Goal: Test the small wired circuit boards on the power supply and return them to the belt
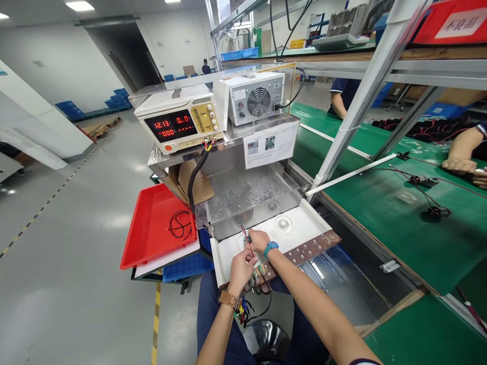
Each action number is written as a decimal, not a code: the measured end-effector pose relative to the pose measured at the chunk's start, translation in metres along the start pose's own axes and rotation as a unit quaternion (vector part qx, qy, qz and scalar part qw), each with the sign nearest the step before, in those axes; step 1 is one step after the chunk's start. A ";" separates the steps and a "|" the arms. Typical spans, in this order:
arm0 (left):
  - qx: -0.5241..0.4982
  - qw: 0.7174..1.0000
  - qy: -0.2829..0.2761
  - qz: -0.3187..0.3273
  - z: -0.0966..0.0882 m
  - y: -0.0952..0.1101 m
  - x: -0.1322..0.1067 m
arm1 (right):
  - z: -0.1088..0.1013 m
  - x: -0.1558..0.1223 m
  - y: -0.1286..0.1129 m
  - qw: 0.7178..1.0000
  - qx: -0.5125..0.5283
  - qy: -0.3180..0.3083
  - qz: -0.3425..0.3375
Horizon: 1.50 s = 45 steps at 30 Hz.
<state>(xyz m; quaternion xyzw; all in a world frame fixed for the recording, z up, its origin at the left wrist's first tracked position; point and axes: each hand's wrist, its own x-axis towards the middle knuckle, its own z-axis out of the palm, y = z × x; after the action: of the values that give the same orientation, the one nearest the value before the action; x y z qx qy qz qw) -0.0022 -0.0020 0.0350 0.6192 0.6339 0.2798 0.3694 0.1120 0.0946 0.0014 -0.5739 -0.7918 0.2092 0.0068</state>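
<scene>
My right hand [259, 240], with a blue band at the wrist, is closed on a small green part [247, 240] that looks like a circuit board; the fingers hide most of it. From it a red wire [250, 248] runs toward my left hand [242, 267], which pinches the wire between thumb and fingers. Both hands are over a white tray-like fixture [224, 261] with round recesses. Along the fixture's near edge is a brown strip [304, 252] with metal eyelets. Close to my left hand, a green clip [261, 269] sits on the strip.
Behind the fixture, a metal stand [243, 190] carries a power supply [175, 121] reading 12.13 and a grey fan-cooled unit [256, 99]. A red tray [148, 223] holds a black cable [179, 225]. On the right, small wired parts [437, 210] lie on a green conveyor [380, 203] near a co-worker's hands [460, 166].
</scene>
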 end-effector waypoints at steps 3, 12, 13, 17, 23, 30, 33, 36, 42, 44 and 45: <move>0.009 1.000 -0.006 -0.001 0.004 -0.004 0.003 | 0.000 0.000 0.000 1.000 0.004 0.001 -0.001; 0.008 1.000 -0.020 -0.006 0.011 -0.011 0.007 | 0.005 0.003 0.004 1.000 0.012 0.003 -0.006; 0.006 1.000 -0.022 -0.006 0.011 -0.011 0.007 | 0.005 0.003 0.004 1.000 0.012 0.004 -0.008; -0.006 1.000 -0.027 -0.009 0.012 -0.014 0.007 | 0.004 0.002 0.003 1.000 0.014 0.008 -0.005; -0.022 0.999 -0.032 -0.015 0.014 -0.016 0.008 | 0.002 0.001 0.002 1.000 0.013 0.008 -0.002; -0.036 0.999 -0.033 -0.023 0.014 -0.014 0.007 | -0.001 -0.001 -0.001 1.000 0.025 0.005 0.004; -0.040 0.999 -0.024 -0.026 0.014 -0.012 0.006 | -0.001 -0.003 -0.003 1.000 0.028 0.011 0.005; -0.045 0.998 -0.019 -0.031 0.014 -0.010 0.005 | 0.001 -0.002 -0.003 0.999 0.028 0.018 0.002; -0.047 0.998 -0.010 -0.030 0.015 -0.014 0.006 | 0.007 0.000 -0.003 0.999 0.028 0.036 -0.005; -0.052 0.998 -0.008 -0.031 0.016 -0.014 0.006 | 0.006 0.000 -0.003 0.999 0.030 0.037 -0.008; -0.053 0.998 -0.007 -0.030 0.016 -0.015 0.006 | 0.005 0.000 -0.004 0.999 0.030 0.038 -0.011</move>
<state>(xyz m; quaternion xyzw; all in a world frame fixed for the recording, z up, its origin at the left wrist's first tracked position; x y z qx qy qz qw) 0.0027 0.0010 0.0131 0.5817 0.6337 0.2973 0.4144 0.1076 0.0915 -0.0022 -0.5722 -0.7905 0.2112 0.0564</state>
